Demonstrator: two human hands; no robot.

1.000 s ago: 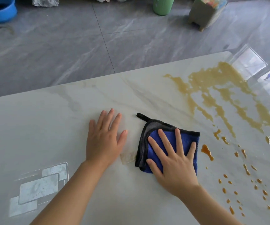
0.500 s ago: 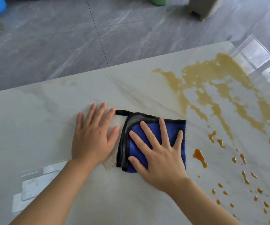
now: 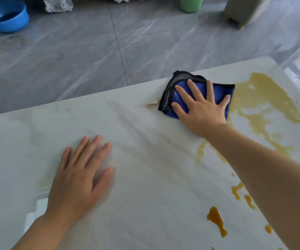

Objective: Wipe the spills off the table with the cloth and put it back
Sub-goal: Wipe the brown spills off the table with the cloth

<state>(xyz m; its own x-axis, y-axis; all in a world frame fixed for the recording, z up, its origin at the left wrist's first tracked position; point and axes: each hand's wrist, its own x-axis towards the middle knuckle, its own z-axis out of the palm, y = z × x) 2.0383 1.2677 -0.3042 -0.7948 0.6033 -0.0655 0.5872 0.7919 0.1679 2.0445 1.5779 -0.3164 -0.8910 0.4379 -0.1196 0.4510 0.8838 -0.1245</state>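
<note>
A folded blue cloth (image 3: 181,89) with a dark grey edge lies near the far edge of the white marble table (image 3: 145,177). My right hand (image 3: 199,109) presses flat on it with fingers spread. A large yellow-brown spill (image 3: 261,98) spreads just right of the cloth, and darker brown drops (image 3: 217,221) dot the near right part of the table. A small smear (image 3: 152,104) sits at the cloth's left edge. My left hand (image 3: 80,175) rests flat on the table at the near left, apart from the cloth.
Beyond the table's far edge is grey tiled floor. On it stand a blue basin (image 3: 6,16) at far left, a crumpled bag (image 3: 58,4), a green container (image 3: 190,4) and a grey-green stool-like box (image 3: 243,9).
My right hand has slid the cloth away from me, up to the far edge beside the large spill. The left hand stayed flat on the near table, now far from the cloth.
</note>
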